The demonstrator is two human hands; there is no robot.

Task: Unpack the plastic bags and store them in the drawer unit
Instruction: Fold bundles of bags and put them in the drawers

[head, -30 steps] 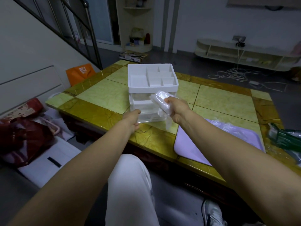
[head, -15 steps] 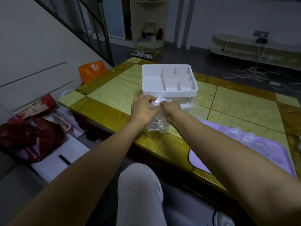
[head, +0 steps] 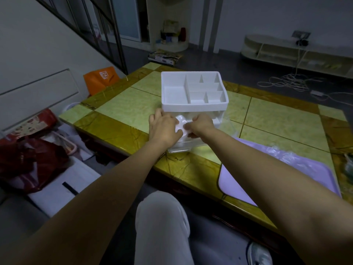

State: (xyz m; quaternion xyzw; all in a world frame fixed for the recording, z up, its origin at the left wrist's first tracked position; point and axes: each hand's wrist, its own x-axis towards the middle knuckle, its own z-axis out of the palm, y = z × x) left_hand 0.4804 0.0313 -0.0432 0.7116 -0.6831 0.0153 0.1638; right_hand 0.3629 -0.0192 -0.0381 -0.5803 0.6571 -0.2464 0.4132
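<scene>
A white drawer unit [head: 194, 106] with a divided top tray stands on the green and gold tiled table [head: 129, 109]. A clear drawer [head: 179, 147] is pulled out at its front. Both hands meet there on a wad of clear plastic bags [head: 181, 124]. My left hand [head: 163, 129] holds the wad from the left with curled fingers. My right hand [head: 200, 124] grips it from the right. More clear plastic bags [head: 286, 155] lie on a lilac tray [head: 236, 180] at the table's right.
An orange bag [head: 101, 77] leans by the stair wall at the left. Red bags [head: 28, 150] and white boxes lie on the floor at the left. A greenish item [head: 348, 165] sits at the right edge. My knee in white trousers [head: 162, 226] is below.
My left hand left the drawer front and joined my right hand on the wad. Both hands brought the wad down and in over the open drawer. The camera moved closer.
</scene>
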